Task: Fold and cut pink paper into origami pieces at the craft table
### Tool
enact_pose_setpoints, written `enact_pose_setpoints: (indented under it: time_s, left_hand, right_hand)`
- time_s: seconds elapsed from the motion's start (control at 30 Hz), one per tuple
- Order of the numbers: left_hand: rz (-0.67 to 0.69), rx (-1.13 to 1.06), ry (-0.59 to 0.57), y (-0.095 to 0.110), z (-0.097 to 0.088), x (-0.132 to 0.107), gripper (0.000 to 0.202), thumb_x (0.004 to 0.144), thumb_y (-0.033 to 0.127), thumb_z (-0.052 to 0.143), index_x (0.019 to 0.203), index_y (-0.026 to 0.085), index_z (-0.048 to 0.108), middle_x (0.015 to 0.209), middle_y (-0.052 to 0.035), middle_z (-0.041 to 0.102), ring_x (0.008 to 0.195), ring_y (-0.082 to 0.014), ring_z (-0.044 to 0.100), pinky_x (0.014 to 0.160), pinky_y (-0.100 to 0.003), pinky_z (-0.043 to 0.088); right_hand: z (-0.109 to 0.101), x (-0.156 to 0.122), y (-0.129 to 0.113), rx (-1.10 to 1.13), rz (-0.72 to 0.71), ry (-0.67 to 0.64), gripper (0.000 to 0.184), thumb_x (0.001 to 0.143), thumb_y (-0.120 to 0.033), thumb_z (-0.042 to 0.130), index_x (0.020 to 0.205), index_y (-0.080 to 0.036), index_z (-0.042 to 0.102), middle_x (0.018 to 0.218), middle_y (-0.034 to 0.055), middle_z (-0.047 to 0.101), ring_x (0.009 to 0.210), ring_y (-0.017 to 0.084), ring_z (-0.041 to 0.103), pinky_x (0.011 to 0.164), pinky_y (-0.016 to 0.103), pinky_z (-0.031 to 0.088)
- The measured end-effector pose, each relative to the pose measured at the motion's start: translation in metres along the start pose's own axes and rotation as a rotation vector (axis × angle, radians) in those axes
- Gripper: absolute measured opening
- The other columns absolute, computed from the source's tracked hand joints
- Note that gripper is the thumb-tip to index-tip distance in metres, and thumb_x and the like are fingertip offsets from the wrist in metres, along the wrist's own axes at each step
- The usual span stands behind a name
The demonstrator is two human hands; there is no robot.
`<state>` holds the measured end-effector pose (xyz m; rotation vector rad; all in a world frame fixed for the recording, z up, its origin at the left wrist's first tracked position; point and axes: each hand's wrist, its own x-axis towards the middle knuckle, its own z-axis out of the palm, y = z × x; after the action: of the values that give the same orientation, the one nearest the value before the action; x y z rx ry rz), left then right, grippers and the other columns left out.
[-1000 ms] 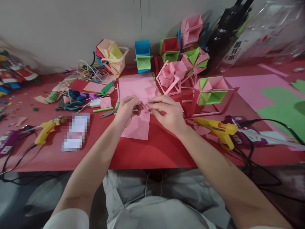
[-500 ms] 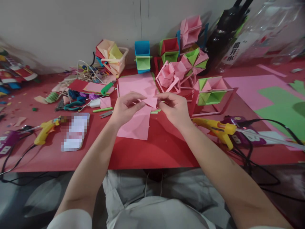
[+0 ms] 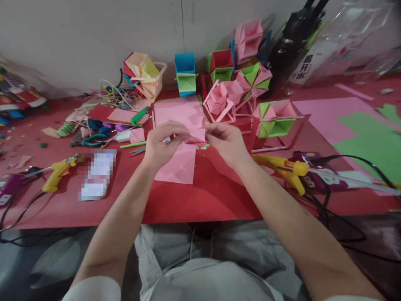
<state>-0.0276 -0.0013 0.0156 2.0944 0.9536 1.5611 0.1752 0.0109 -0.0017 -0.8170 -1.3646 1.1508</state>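
Observation:
My left hand [image 3: 163,144] and my right hand [image 3: 228,142] together pinch a small folded pink paper piece [image 3: 196,136], held just above the red table [image 3: 194,200]. Under my hands lies a flat pink paper square [image 3: 177,167], and a larger pink sheet [image 3: 178,110] lies behind it. Folded paper cubes in pink, green, red and blue [image 3: 225,98] stand beyond my hands near the wall.
A yellow glue gun [image 3: 283,169] with cables lies right of my right hand; another glue gun [image 3: 58,173] lies at the left. Scissors [image 3: 138,149], scraps and tools clutter the left. Pink and green sheets [image 3: 360,133] and a dark bottle [image 3: 286,50] are at the right.
The pink piece has been lifted from the flat square and unfolded wider between my fingers. Both hands rose slightly and moved a little toward the wall.

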Motion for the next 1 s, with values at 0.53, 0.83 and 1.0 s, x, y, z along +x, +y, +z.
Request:
enact_pose_setpoints:
  time_s: [0.53,0.83,1.0]
  left_hand:
    - [-0.155,0.020,0.046,0.001,-0.002,0.001,0.003,0.081,0.019,0.076,0.080,0.019,0.078,0.085,-0.0047,0.078,0.079,-0.0166,0.070,0.071,-0.028,0.054]
    - [-0.195,-0.062,0.014,0.000,-0.002,0.000,0.008,0.078,0.021,0.082,0.086,0.019,0.079,0.079,-0.0035,0.077,0.075,-0.0163,0.071,0.073,-0.029,0.056]
    - [-0.211,-0.185,0.019,0.000,0.000,0.000,0.034,0.076,0.024,0.085,0.108,0.019,0.072,0.077,-0.0008,0.074,0.077,-0.0162,0.074,0.075,-0.028,0.059]
  right_hand:
    - [0.005,-0.006,-0.002,-0.149,-0.151,-0.041,0.047,0.071,-0.056,0.086,0.105,-0.024,0.075,0.099,0.0031,0.073,0.094,0.018,0.070,0.086,0.034,0.062]
    - [0.004,-0.008,-0.011,-0.360,-0.290,0.083,0.028,0.081,-0.051,0.079,0.083,-0.023,0.076,0.081,0.0007,0.075,0.074,0.015,0.068,0.069,0.029,0.058]
    - [0.004,-0.008,-0.011,-0.333,-0.301,0.085,0.023,0.082,-0.047,0.080,0.083,-0.024,0.077,0.080,-0.0003,0.075,0.073,0.015,0.068,0.068,0.028,0.057]
